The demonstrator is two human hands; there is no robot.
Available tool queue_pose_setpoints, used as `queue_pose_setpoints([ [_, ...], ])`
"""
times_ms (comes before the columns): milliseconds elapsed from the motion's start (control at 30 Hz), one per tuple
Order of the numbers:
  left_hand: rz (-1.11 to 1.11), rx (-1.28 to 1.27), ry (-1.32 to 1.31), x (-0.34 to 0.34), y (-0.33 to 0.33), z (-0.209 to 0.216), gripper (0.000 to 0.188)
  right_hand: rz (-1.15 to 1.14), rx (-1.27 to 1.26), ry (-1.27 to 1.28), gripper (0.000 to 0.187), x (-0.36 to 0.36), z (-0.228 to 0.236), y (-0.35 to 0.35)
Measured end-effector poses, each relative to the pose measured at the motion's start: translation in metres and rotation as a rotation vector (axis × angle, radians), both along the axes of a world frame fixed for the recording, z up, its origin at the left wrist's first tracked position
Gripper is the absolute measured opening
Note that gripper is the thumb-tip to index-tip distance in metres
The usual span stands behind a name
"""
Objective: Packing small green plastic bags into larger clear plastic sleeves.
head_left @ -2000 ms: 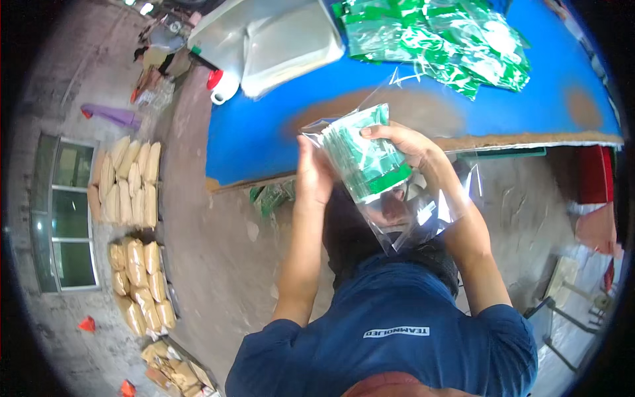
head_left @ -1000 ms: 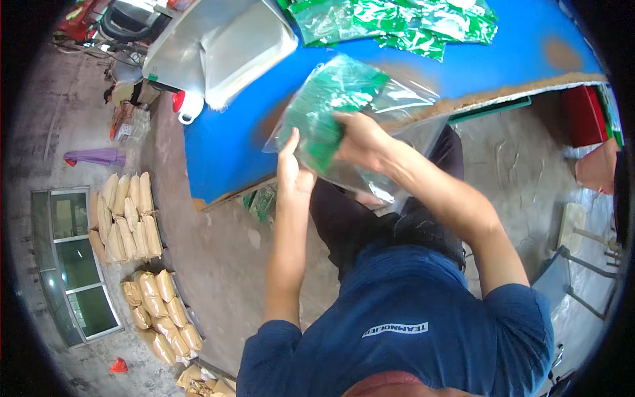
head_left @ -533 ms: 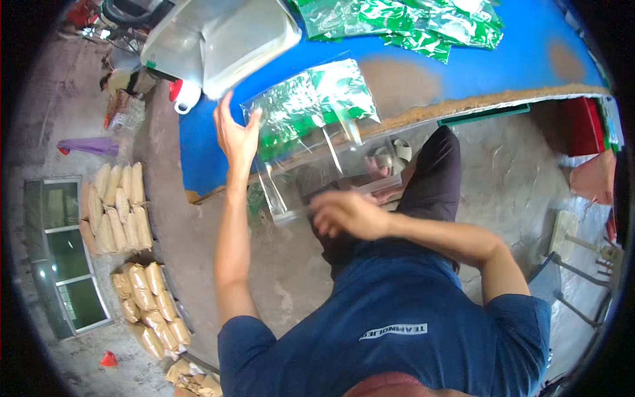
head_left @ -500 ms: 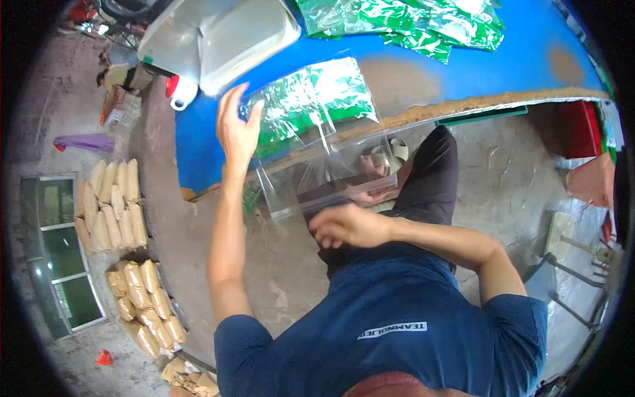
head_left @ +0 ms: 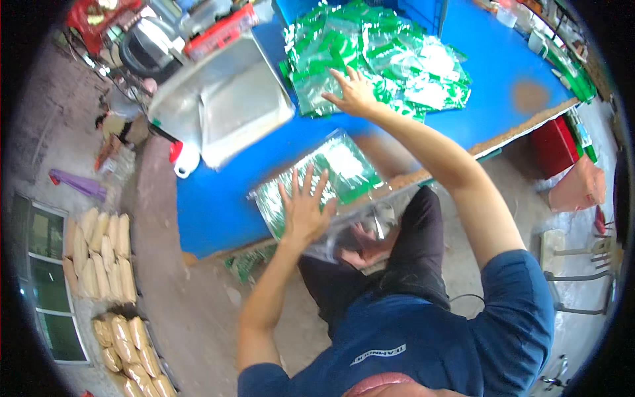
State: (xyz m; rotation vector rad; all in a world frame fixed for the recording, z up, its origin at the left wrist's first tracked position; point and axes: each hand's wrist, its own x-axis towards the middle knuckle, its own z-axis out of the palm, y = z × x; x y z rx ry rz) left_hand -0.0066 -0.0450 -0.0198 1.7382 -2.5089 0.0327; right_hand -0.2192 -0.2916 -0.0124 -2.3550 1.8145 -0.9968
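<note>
Neither hand grips anything. The left hand (head_left: 304, 210) lies flat, fingers spread, pressing on the clear bag (head_left: 317, 182) of green packets at the centre of the frame. The right hand (head_left: 354, 94) is open too, fingers splayed, resting on the pile of green packets (head_left: 383, 56) at upper centre.

Two seconds ago both hands held the bag up in the air; since then it has been laid on the blue table (head_left: 225, 192), and the right hand, which was low by the lap half a second ago, has stretched out to the pile. Judging by that, the bag is set down and pinned while the right hand goes to the loose packets.

The bag lies under the left palm, its lower end hanging over the table's near edge. The pile lies well apart from it, up the frame. A metal tray (head_left: 228, 109) sits at upper left.
</note>
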Motion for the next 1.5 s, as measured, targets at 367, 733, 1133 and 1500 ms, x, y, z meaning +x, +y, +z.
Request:
queue_pose_setpoints([
  [367, 0.187, -0.061, -0.041, 0.161, -0.015, -0.001, 0.061, -0.009, 0.206, 0.264, 0.095, -0.008, -0.026, 0.018],
  [733, -0.018, -0.313, -0.113, 0.167, -0.038, 0.055, 0.047, 0.075, -0.071, 0.092, 0.074, -0.043, -0.013, 0.142],
  [1133, 0.502, 0.377, 1.943, -0.041, 0.076, -0.049, 0.022, 0.933, 0.163, 0.054, 0.056, -0.030, 0.006, 0.219],
  [1500, 0.674, 0.362, 2.053, -0.043, 0.082, -0.035, 0.038, 0.677, 0.275, -0.125, 0.039, -0.005, 0.017, 0.183],
])
